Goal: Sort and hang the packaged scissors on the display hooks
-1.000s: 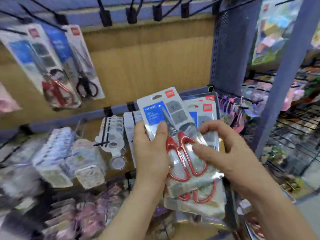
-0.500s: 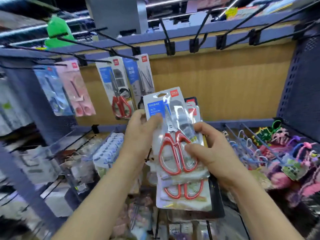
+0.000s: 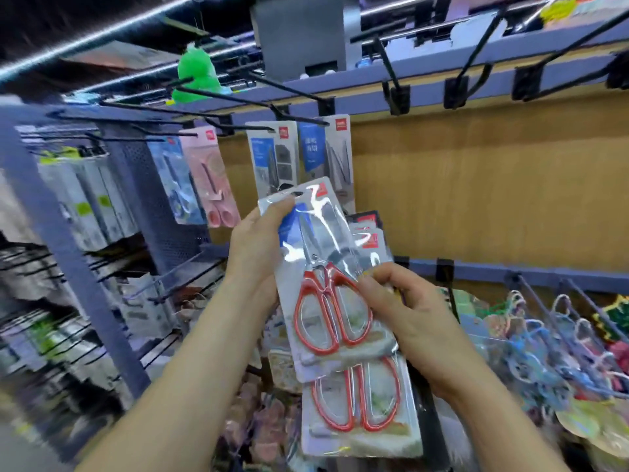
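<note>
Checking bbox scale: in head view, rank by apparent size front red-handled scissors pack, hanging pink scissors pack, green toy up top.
1. front red-handled scissors pack, held nearest the camera, which inflates it
2. pink scissors pack
3. green toy, smallest as seen

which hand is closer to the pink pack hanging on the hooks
Left. The left hand is just below and right of the pink pack; the right hand is farther right.

Bright; edges blurred, prob. motion
</note>
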Motion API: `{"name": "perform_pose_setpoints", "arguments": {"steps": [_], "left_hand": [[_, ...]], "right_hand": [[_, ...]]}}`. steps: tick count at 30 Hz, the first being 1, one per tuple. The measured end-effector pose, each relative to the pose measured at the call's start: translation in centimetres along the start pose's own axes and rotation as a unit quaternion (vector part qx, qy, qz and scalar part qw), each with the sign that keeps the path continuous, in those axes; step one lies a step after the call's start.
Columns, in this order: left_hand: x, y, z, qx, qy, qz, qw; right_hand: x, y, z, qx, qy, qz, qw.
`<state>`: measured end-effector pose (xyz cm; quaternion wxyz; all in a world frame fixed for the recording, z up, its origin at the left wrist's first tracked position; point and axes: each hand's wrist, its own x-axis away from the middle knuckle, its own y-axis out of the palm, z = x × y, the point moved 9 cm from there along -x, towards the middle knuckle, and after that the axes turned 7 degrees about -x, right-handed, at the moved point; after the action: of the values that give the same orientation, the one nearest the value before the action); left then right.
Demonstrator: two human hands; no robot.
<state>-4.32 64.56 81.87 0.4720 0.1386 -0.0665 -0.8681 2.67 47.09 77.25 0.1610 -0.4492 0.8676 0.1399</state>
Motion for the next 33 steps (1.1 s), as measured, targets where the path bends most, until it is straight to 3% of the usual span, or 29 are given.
{"name": "perform_pose_setpoints", "arguments": {"steps": [7,16,18,22,33], "left_hand": [[-2.8,-3.2,5.5,-0.034,0.075,-0.012,0.997],[-5.4,-6.4,12.9,-0.048,0.220,0.022,0.974],[-6.1,-6.5,13.7,-0.064,0.224,0.019,0.972],[-7.5,-6.4,14.3,-0.123,0.229,0.000,0.966],[-8.8,-5.6,13.1,-0.110,0.156,-0.114,0.975]], "right_hand": [[-3.0,4.3,-1.2,0.080,-0.050,-0.034,0.995],[-6.2,8.6,-0.5,-0.110,-0.032,0.061,0.992],[-6.4,8.9,0.0,-0.145,-0.022,0.084,0.986],[-6.7,8.7,0.1,-0.093,-0.030,0.110,0.989],[-7.5,10.3,-2.1,-0.020,-0.066,0.032,0.997]]}}
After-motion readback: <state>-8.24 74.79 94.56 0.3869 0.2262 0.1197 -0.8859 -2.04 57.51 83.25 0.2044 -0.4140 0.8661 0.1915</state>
